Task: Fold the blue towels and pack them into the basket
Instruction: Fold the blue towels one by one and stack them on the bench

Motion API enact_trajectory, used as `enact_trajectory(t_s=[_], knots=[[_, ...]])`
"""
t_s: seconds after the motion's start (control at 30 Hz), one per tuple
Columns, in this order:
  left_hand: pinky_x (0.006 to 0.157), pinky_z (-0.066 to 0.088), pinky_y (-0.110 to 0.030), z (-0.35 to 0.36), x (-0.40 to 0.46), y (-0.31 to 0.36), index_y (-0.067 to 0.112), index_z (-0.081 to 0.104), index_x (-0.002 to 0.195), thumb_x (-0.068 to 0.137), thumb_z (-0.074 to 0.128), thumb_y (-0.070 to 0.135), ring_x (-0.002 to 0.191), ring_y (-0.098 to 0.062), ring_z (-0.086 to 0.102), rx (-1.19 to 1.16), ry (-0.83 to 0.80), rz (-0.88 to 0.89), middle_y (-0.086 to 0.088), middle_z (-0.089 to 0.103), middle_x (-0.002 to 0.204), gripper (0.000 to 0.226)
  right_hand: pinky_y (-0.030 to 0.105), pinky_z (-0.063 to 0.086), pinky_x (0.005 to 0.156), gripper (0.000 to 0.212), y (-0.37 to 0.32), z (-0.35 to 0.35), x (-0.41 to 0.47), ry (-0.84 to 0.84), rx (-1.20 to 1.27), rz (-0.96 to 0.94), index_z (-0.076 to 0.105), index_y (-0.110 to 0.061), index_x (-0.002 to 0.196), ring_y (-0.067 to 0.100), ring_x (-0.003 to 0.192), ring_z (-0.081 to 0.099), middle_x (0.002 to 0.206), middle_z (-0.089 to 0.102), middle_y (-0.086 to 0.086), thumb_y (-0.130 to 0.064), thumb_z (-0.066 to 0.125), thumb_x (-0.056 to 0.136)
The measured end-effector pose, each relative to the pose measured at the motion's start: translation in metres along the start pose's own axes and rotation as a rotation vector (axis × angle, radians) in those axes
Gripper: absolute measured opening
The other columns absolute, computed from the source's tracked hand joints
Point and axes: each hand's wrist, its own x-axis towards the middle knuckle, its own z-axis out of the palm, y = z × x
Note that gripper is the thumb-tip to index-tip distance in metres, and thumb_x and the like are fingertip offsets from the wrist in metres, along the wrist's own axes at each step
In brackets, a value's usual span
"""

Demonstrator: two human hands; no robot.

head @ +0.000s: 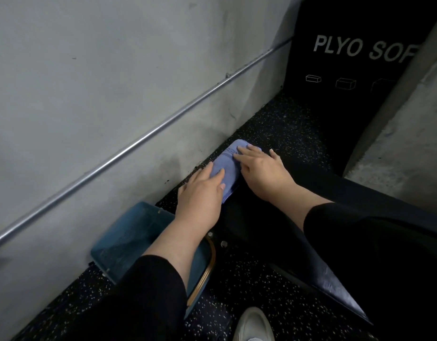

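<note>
A blue towel (228, 168), folded into a narrow strip, lies on the dark speckled floor near the foot of the wall. My left hand (200, 196) rests flat on its near end with straight fingers. My right hand (261, 172) presses flat on its far end, fingers spread over the cloth. A blue mesh basket (129, 238) with a gold-coloured handle stands on the floor to the left, partly hidden under my left forearm. What it holds cannot be seen.
A grey wall with a metal pipe (143, 140) runs along the left. A black plyo box (347, 70) stands at the back right beside a concrete pillar (397, 153). My white shoe (253, 324) and a dark bag (323, 281) lie in the foreground.
</note>
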Motion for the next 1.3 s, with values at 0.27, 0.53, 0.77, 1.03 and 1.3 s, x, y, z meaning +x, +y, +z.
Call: enact_trajectory(t_s=[0.27,0.53,0.77,1.03,1.3], knots=[[0.121,0.02,-0.047,-0.007,-0.003,0.012,0.029,0.035,0.155,0.108,0.035,0.038,0.153,-0.02,0.015,-0.002,0.01,-0.008,-0.002,0.023,0.166,0.049,0.048,0.006,0.125,0.046,0.0,-0.022,-0.01,-0.036,0.205,0.016,0.038,-0.023,0.153,0.011,0.154,0.011,0.164,0.026,-0.006,-0.025,0.032,0.107],[0.114,0.034,-0.043,-0.03,-0.013,0.071,0.014,0.057,0.139,0.103,0.05,0.03,0.138,-0.027,0.044,-0.131,0.209,0.115,-0.008,0.052,0.148,0.04,0.045,0.018,0.124,0.04,0.022,-0.069,-0.076,0.194,0.35,0.122,0.052,-0.018,0.144,0.012,0.151,0.024,0.159,0.037,-0.002,-0.025,0.047,0.105],[0.085,0.045,-0.029,-0.045,-0.068,0.216,0.022,0.064,0.127,0.104,0.05,0.033,0.106,-0.015,0.061,-0.388,0.179,0.315,0.003,0.068,0.115,0.029,0.027,0.033,0.117,0.036,0.069,-0.145,-0.234,0.339,0.358,0.26,0.058,-0.021,0.138,0.005,0.141,0.041,0.152,0.047,-0.011,-0.031,0.05,0.104],[0.084,0.044,-0.027,0.0,-0.172,0.373,0.025,0.064,0.126,0.103,0.05,0.035,0.102,-0.008,0.057,-0.449,-0.109,0.515,0.013,0.063,0.109,0.029,0.027,0.044,0.106,0.032,0.153,-0.202,-0.443,0.446,0.11,0.51,0.064,-0.016,0.13,0.013,0.123,0.058,0.133,0.064,-0.003,-0.027,0.057,0.1],[0.09,0.043,-0.027,0.061,-0.228,0.449,0.025,0.065,0.127,0.103,0.051,0.035,0.111,-0.011,0.058,-0.407,-0.277,0.608,0.009,0.066,0.119,0.029,0.043,0.05,0.089,0.031,0.212,-0.254,-0.526,0.79,-0.148,0.61,0.071,-0.011,0.113,0.031,0.099,0.063,0.108,0.068,0.008,-0.027,0.062,0.089]])
